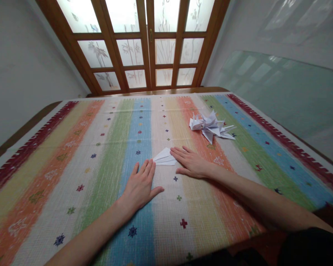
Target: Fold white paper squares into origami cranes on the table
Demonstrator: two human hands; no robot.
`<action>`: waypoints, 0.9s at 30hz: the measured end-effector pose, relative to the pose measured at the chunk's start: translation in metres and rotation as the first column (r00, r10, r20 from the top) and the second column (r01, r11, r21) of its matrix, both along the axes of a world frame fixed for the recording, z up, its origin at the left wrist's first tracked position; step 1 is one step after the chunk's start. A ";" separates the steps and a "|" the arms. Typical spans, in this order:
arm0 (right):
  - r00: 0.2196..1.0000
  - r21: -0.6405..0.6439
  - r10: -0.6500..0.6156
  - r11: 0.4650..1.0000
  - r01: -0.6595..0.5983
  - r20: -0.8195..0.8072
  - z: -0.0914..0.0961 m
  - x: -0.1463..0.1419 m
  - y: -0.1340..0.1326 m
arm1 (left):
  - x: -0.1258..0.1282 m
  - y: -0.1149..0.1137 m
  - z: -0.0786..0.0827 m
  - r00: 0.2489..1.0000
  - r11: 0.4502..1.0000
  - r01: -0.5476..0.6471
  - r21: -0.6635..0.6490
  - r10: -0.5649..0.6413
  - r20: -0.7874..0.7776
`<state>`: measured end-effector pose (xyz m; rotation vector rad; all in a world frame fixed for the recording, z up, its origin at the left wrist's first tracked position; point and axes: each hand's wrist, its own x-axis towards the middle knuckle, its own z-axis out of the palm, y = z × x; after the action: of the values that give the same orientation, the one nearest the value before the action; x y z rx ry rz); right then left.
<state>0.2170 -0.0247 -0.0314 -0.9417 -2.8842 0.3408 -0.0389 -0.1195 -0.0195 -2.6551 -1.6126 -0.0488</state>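
Head view, single frame.

Left hand (140, 184): lies palm down, just below centre of the frame. Fingers are straight and close together, the thumb is spread out to the right. Fingertips reach the lower left corner of a small folded white paper piece (164, 156); whether they actually touch it cannot be told.

Right hand (190, 162): also palm down and flat, just right of centre. Fingers are extended and slightly fanned, pointing toward upper left. Fingertips rest on the right edge of the paper piece. Neither hand pinches or lifts anything.

Paper piece: flat on the cloth at centre frame, between the two sets of fingertips. It is a pointed, layered shape, with its tip aimed toward upper right.

Surface (180, 90): brown wooden edge visible at the far side. The rest is covered by a woven cloth with long coloured stripes (72, 166) in red, yellow, orange, green, blue and white, with small cross and star motifs.

Pile of folded white paper figures (211, 125): right of centre, above the right hand and well apart from it. It lies on the orange and green stripes.

Background: wooden-framed door with frosted patterned glass panes (150, 44) at top centre, pale green glass sheet (280, 85) at upper right.
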 end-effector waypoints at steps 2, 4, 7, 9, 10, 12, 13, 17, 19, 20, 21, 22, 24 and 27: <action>1.000 0.002 -0.025 1.000 0.025 0.008 0.002 0.008 0.002 | -0.003 0.002 0.005 1.000 1.000 0.011 0.018 -0.011 0.008; 0.999 0.004 -0.035 0.999 0.035 -0.002 0.002 0.013 0.003 | -0.002 0.007 0.012 1.000 0.999 0.010 0.035 -0.010 0.015; 0.997 0.029 -0.045 0.998 0.047 -0.062 0.000 0.014 0.001 | 0.006 0.022 0.022 0.998 0.996 0.024 0.090 -0.029 0.053; 0.988 0.061 -0.068 0.995 0.077 -0.140 -0.002 0.014 -0.001 | 0.015 0.034 0.023 0.987 0.985 0.128 0.118 -0.138 0.076; 0.979 0.077 -0.084 0.992 0.100 -0.188 -0.003 0.014 -0.002 | 0.020 0.041 0.021 0.976 0.974 0.194 0.116 -0.204 0.079; 0.952 0.098 -0.124 0.983 0.157 -0.281 -0.005 0.016 -0.003 | 0.030 0.052 0.015 0.957 0.956 0.278 0.088 -0.284 0.057; 0.936 0.100 -0.144 0.978 0.185 -0.321 -0.006 0.017 -0.004 | 0.034 0.057 0.012 0.948 0.947 0.313 0.069 -0.316 0.033; 0.878 0.058 -0.210 0.964 0.259 -0.431 -0.005 0.019 -0.003 | 0.044 0.066 0.006 0.922 0.921 0.384 0.069 -0.377 -0.086; 0.853 0.022 -0.236 0.960 0.278 -0.466 -0.004 0.018 -0.003 | 0.045 0.065 0.008 0.902 0.902 0.423 0.087 -0.410 -0.133; 0.842 0.004 -0.248 0.959 0.284 -0.478 -0.003 0.018 -0.003 | 0.046 0.065 0.009 0.895 0.895 0.437 0.093 -0.421 -0.147; 0.834 -0.012 -0.260 0.957 0.291 -0.487 -0.002 0.018 -0.002 | 0.046 0.064 0.011 0.892 0.892 0.441 0.098 -0.423 -0.156; 0.826 -0.027 -0.272 0.954 0.298 -0.493 -0.001 0.017 -0.002 | 0.047 0.063 0.011 0.895 0.895 0.435 0.102 -0.417 -0.159; 0.816 -0.043 -0.290 0.949 0.311 -0.500 0.000 0.018 -0.002 | 0.047 0.063 0.012 0.913 0.911 0.399 0.103 -0.384 -0.142; 0.825 -0.043 -0.280 0.954 0.298 -0.491 0.000 0.019 -0.002 | 0.047 0.064 0.009 0.937 0.933 0.347 0.093 -0.340 -0.077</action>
<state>0.2358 -0.0264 -0.0312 -1.0804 -2.2394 0.4273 0.0084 -0.0555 -0.0108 -2.7906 -1.0783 -0.0609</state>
